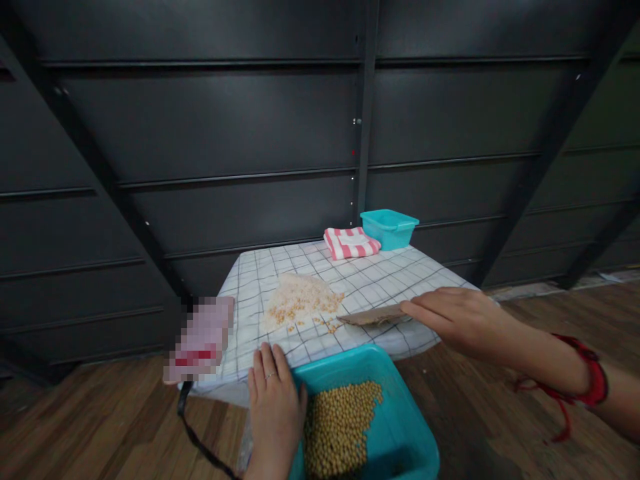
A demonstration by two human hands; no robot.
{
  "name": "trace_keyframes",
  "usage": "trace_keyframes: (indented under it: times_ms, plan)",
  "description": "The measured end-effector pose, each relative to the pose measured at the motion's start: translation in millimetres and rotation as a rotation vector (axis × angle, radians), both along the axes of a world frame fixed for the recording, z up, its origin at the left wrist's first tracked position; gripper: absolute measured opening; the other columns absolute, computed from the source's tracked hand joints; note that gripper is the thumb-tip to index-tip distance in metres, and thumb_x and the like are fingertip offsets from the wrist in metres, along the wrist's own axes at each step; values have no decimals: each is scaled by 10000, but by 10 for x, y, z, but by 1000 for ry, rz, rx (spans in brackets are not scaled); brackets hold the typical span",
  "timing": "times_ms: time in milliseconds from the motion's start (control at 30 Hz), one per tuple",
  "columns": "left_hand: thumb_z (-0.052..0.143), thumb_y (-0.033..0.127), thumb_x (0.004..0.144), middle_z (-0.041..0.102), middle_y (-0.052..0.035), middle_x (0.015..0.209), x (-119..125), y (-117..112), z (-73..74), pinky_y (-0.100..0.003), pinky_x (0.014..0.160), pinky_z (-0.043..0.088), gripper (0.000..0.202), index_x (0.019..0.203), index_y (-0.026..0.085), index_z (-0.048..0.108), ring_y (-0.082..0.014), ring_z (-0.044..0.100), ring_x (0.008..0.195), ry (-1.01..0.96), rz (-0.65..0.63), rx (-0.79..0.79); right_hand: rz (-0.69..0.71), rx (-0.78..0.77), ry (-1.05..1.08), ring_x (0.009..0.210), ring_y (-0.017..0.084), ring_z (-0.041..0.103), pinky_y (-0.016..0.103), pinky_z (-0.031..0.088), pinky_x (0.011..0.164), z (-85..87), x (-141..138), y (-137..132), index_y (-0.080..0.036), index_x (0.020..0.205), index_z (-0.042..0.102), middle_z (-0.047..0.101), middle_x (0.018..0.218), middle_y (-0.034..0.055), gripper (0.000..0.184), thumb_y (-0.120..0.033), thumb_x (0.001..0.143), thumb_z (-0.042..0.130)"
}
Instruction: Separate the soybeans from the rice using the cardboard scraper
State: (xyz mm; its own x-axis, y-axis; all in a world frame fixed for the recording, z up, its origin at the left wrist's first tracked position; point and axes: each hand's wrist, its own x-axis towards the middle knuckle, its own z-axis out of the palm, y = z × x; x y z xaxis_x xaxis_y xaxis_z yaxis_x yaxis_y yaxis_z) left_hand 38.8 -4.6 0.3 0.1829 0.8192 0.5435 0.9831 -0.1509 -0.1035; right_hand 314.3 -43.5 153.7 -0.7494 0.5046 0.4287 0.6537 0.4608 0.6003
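Note:
My left hand [273, 403] lies with straight fingers on the table's front edge, its thumb beside the rim of a turquoise plastic basin [417, 423]. Yellow soybeans [340, 427] fill the basin's left part. My right hand [457, 317], a red cord at its wrist, grips a flat brown piece of cardboard [373, 315] held low over the checked cloth. Just left of the cardboard's tip, a few loose beans [330, 327] lie on the cloth. Behind them spreads a pile of white rice-like grains [303, 287] mixed with soybeans.
A white checked cloth [395, 280] covers the table. At the back lie a folded pink-and-white striped towel [351, 244] and a second turquoise basin [393, 233]. A blurred pinkish object [205, 333] with a black strap sits at the left edge. A dark panelled wall [250, 127] stands behind.

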Motion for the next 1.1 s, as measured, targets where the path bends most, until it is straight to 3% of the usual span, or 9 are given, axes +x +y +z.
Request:
trace_keyframes:
  times_ms: [333,633,767,967,1100]
  plan:
    - [417,171,743,474,-284,1228,-1,-12,17,-470,918,383,490,1164,-76,455,-379,421,1150,40,-18,44,43,-40,2,573,133,542,265,392,529,-37,-121,144,-135,944,513,630,728,53,318,23,724,347]
    - [437,175,726,471,-274,1236,7,-12,26,-469,928,379,498,1164,-62,462,-373,417,1155,12,-15,45,55,-127,33,577,136,552,256,393,535,12,-191,70,-153,926,490,623,700,28,322,22,704,336]
    - [434,180,734,470,-280,1233,-1,2,15,-481,921,383,498,1167,-67,458,-380,419,1152,8,-30,51,88,-105,59,573,127,545,249,386,543,29,-192,49,-153,936,477,617,696,24,314,19,725,320]
    - [426,184,741,463,-264,1249,-18,-22,13,-470,933,376,492,1173,-49,457,-367,406,1168,-4,-26,27,17,-40,-10,570,140,538,267,372,536,32,-189,70,-145,940,491,618,706,41,306,13,723,344]
    - [407,193,759,459,-285,1242,-33,-23,7,-481,916,387,492,1175,-66,449,-380,418,1155,14,-45,35,27,-74,-7,559,132,521,262,363,535,36,-216,72,-158,915,499,606,689,29,299,13,731,337]
